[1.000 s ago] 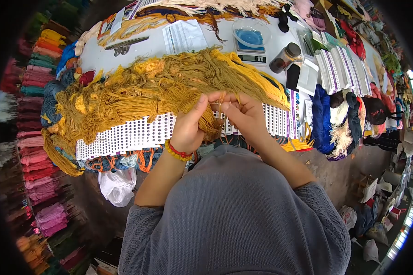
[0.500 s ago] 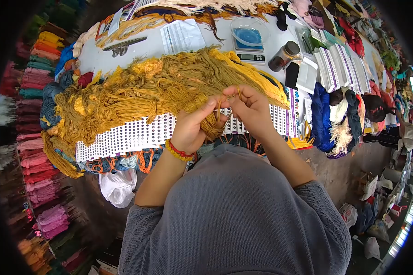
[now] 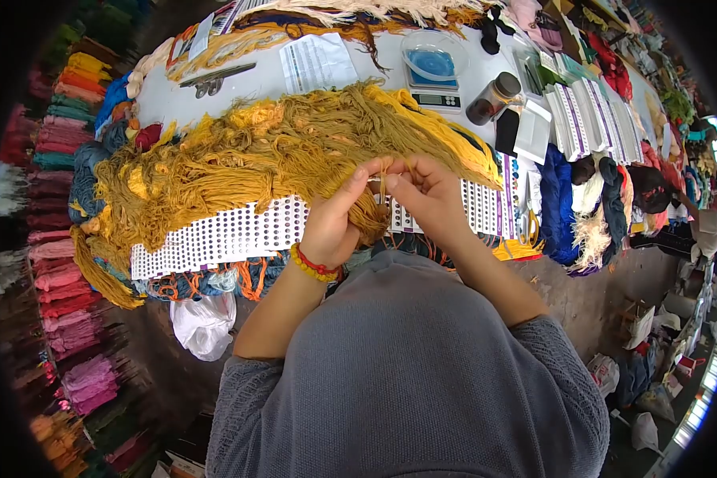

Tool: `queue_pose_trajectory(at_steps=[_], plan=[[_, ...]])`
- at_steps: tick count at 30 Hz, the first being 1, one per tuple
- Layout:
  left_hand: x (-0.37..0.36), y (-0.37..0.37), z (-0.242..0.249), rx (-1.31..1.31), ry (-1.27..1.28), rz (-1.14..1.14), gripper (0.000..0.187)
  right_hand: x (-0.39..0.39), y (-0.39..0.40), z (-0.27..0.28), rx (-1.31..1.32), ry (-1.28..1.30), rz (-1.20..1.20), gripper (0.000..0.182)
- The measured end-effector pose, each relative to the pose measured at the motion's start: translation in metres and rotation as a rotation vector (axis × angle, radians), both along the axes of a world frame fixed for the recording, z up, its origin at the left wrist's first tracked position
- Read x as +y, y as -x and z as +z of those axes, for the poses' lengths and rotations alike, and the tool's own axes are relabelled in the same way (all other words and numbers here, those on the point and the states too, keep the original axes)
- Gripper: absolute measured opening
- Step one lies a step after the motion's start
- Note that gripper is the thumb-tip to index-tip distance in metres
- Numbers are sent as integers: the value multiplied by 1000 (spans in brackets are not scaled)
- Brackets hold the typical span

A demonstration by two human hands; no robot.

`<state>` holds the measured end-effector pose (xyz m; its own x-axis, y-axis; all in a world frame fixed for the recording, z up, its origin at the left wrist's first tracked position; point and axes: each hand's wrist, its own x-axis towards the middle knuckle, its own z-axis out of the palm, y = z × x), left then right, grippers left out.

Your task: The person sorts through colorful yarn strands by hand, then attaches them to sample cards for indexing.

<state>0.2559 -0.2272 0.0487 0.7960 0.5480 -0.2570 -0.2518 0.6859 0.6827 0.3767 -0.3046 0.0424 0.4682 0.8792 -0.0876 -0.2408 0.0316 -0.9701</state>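
Note:
A bundle of mustard-yellow yarn (image 3: 366, 217) hangs from my left hand (image 3: 336, 221), whose fingers are closed around it. My right hand (image 3: 432, 197) is at its right, thumb and fingers pinching a thin strand of the same yarn near the left fingertips. Behind both hands spreads a large tangled heap of olive and golden yarn (image 3: 239, 155). Under the heap lie white cards with rows of dark holes (image 3: 231, 239). Red and yellow bands circle my left wrist.
Beyond the heap stand a scale with a clear bowl (image 3: 434, 64), a dark-lidded jar (image 3: 494, 97) and a printed sheet (image 3: 319, 64). Scissors (image 3: 528, 225) lie at the right edge. Hanks of pink and red yarn (image 3: 68, 271) hang at left; a white plastic bag (image 3: 203, 325) hangs below the table.
My right hand has turned and lowered slightly, its thumb now closer to the left fingertips. The strand loop above the fingers has shrunk. My left hand stays nearly in place.

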Motion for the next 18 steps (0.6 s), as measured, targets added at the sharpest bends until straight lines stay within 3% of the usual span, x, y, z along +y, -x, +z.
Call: queue_pose_trajectory(at_steps=[7, 9, 15, 18], plan=[[-3, 1, -4, 24, -183, -15, 45, 1, 2, 5, -77, -15, 93, 12], [-2, 2, 0, 16, -56, -33, 47, 0, 3, 5, -59, -32, 90, 14], [4, 3, 2, -43, -39, -103, 49, -2, 2, 11, -21, -46, 111, 11], [4, 5, -3, -50, 16, -75, 49, -2, 1, 9, 125, -38, 108, 14]])
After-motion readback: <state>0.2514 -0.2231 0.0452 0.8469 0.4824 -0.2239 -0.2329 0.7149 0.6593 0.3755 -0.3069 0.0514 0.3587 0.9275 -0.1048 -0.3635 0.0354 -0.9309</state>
